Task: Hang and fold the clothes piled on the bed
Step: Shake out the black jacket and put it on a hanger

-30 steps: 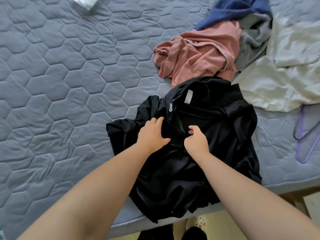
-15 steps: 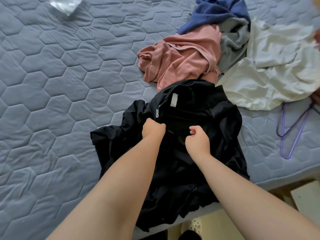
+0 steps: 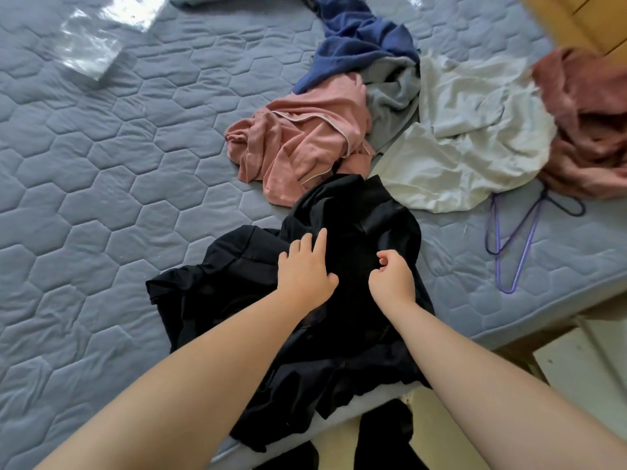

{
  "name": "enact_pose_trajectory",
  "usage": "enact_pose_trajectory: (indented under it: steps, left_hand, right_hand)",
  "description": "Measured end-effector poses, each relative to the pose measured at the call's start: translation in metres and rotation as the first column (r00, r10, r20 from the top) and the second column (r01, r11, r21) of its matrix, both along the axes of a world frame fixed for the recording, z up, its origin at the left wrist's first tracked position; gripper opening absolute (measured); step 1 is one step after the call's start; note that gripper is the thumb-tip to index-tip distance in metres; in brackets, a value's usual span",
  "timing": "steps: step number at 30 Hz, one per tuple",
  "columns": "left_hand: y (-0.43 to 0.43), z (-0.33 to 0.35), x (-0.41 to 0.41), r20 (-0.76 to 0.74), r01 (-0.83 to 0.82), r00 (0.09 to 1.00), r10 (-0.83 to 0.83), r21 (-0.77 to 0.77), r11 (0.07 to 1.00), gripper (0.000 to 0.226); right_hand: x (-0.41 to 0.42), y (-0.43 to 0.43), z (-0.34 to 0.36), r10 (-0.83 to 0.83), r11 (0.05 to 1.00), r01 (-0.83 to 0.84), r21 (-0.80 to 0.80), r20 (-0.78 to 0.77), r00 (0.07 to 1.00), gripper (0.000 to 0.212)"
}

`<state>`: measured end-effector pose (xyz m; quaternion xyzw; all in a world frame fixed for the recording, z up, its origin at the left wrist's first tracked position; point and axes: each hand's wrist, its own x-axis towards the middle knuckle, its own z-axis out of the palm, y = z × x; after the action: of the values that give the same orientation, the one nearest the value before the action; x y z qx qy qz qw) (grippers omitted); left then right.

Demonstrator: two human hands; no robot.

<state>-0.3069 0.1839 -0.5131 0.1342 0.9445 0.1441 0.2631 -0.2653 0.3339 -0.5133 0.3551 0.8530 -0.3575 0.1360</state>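
Head view, looking down over the bed (image 3: 101, 205) edge: the black jacket (image 3: 366, 239) lies rumpled at the near edge of the quilted grey cover, part of its hem hanging over the side. Half a second ago the left hand (image 3: 305, 276) was balled into the cloth near the zip; now it lies flat, fingers (image 3: 317, 240) straight and slightly spread, pressing the fabric down. The collar label and zip pull seen a moment back no longer show, so the front panel appears to have been turned or folded over. Right hand (image 3: 393, 283) stays in much the same spot, its fingers curled with thumb and forefinger drawn together just above the cloth; whether they actually pinch any fabric, cannot tell. Reading: gripping has given way to smoothing, an early step in laying the jacket flat for folding or hanging. Beyond it, untouched, sit the pink garment (image 3: 298, 147), a blue garment (image 3: 359, 45), a grey one (image 3: 393, 103), a pale cream piece (image 3: 468, 140) and a rust-coloured one (image 3: 587, 123). Purple hangers (image 3: 524, 245) lie on the cover to the right, near the jacket. Most of the pile remains to be done.
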Motion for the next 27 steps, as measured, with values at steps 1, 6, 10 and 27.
enact_pose_trajectory:
  steps: [1,6,10,27]
  left_hand:
    - [0.01,0.0,0.002,-0.023,0.005,1.0,-0.005,0.012,1.0,0.081]
    - [0.08,-0.005,0.014,0.016,0.075,0.997,-0.076,0.039,0.996,0.066]
    - [0.15,-0.023,0.027,0.068,0.108,0.991,-0.116,0.114,0.988,0.059]
    - [0.424,-0.118,-0.008,0.725,-0.84,0.487,0.487,0.237,0.488,0.003]
  right_hand:
    - [0.001,0.011,0.0,0.0,1.0,0.0,-0.002,0.005,1.0,0.045]
    - [0.009,0.082,-0.004,-0.005,1.0,0.005,0.003,0.037,0.999,0.039]
    - [0.021,0.157,-0.016,-0.052,0.999,0.051,0.013,0.066,0.996,0.036]
    - [0.043,0.403,-0.097,-0.416,0.775,0.521,-0.357,0.332,0.846,0.057]
